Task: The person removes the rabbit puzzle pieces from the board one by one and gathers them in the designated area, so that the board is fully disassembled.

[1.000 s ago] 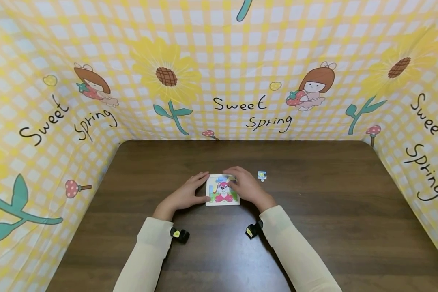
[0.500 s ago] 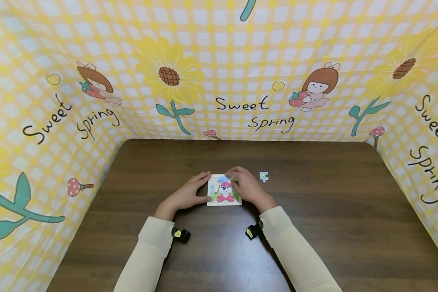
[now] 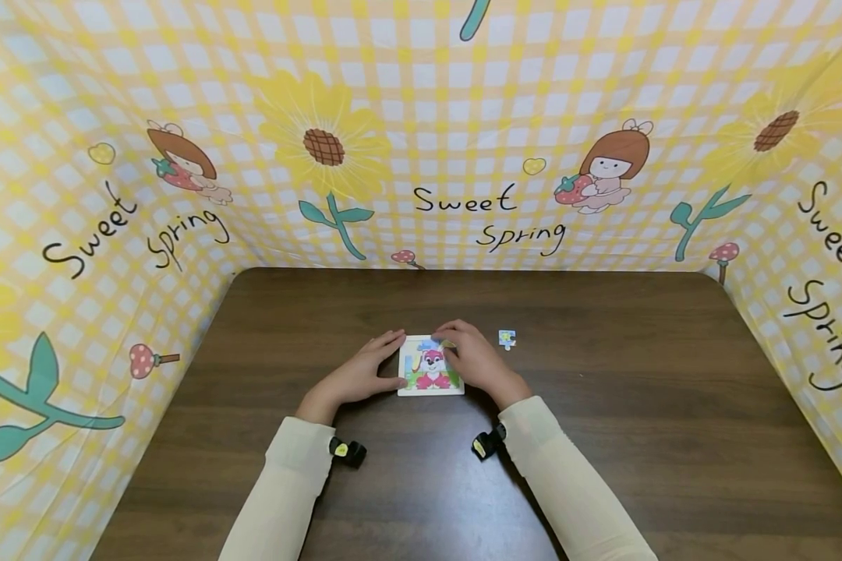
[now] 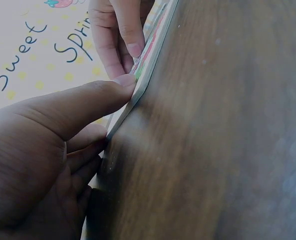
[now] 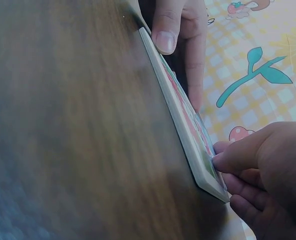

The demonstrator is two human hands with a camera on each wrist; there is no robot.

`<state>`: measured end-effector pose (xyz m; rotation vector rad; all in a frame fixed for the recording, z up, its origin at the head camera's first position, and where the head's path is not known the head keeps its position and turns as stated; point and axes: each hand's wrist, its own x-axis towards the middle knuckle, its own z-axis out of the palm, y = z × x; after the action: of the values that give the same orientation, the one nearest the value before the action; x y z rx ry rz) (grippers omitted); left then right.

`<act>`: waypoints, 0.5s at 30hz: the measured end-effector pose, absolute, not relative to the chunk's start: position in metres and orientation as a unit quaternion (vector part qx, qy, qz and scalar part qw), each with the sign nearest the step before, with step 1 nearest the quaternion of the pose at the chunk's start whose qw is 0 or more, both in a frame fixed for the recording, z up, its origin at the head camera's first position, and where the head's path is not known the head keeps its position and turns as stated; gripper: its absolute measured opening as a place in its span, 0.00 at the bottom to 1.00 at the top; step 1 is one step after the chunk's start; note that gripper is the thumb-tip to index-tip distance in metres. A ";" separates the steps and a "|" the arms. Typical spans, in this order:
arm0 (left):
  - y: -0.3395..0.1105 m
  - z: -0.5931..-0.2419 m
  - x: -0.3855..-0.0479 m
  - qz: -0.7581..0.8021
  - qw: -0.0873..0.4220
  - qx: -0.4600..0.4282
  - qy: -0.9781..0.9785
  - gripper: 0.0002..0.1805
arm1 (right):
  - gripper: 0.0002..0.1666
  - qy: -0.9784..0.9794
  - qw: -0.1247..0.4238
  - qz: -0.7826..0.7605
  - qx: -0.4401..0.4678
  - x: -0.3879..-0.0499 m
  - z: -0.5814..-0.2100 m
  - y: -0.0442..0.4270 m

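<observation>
The head camera is looking forward and down from high above the near side of the framed jigsaw puzzle (image 3: 431, 372), taking in the worktop (image 3: 603, 452) around it and gingham cloth (image 3: 463, 117) beyond. The left wrist camera (image 3: 349, 453) is peering low and close from the puzzle's near left, the right wrist camera (image 3: 487, 442) from its near right. Both wrist views are sharing the puzzle, left hand (image 3: 354, 374) and right hand (image 3: 479, 357).

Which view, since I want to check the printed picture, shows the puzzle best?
The head view: it looks down on the puzzle, showing most of its picture, though the right hand covers the upper right corner. Both wrist views show it nearly edge-on, with only a sliver of picture.
</observation>
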<state>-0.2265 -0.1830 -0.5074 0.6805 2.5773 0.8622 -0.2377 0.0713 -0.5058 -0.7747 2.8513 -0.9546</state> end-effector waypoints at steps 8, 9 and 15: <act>-0.183 -0.507 -0.227 0.302 0.171 0.238 0.907 0.47 | 0.16 0.918 0.018 -0.318 -0.238 -0.237 -0.506 0.071; -0.183 -0.507 -0.227 0.303 0.172 0.238 0.907 0.47 | 0.16 0.917 0.017 -0.319 -0.237 -0.237 -0.506 0.071; -0.182 -0.507 -0.226 0.302 0.171 0.238 0.907 0.47 | 0.15 0.916 0.017 -0.329 -0.230 -0.237 -0.507 0.071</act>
<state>-0.2260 -0.1824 -0.5066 0.6754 2.5759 0.8590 -0.2372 0.0705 -0.5066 -0.7155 2.8460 -1.0212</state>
